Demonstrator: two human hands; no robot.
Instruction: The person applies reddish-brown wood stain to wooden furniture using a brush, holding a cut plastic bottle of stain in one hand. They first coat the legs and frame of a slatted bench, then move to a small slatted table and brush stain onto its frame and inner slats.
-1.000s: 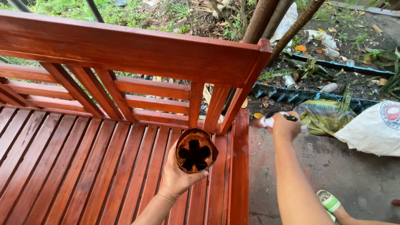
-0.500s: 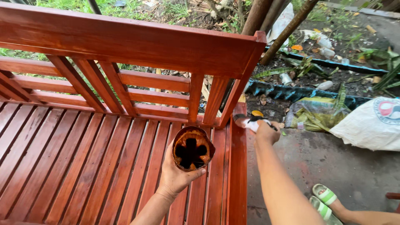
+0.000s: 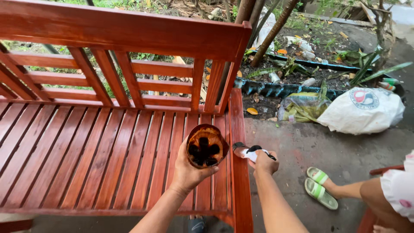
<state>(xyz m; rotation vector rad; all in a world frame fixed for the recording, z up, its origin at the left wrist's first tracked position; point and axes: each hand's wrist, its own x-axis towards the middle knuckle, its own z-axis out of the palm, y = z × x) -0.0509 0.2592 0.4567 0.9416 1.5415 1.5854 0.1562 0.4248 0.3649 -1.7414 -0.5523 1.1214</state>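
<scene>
My left hand (image 3: 189, 172) grips a small round container (image 3: 206, 146) of dark reddish-brown stain, held above the seat slats of a glossy red-brown wooden bench (image 3: 108, 146). My right hand (image 3: 264, 160) holds a paintbrush (image 3: 250, 152) with a white ferrule and a black handle. Its bristles touch the top of the bench's right end rail (image 3: 238, 142), just right of the container.
The bench back (image 3: 125, 34) rises beyond my hands. Another person's legs in green sandals (image 3: 320, 186) stand on the concrete at the right. A white sack (image 3: 361, 110) and a clear bag of leaves (image 3: 302, 108) lie by a garden bed with thin tree trunks (image 3: 274, 32).
My right hand has brought the brush down and towards me along the right end rail. The view has shifted back, and the container stays in my left hand.
</scene>
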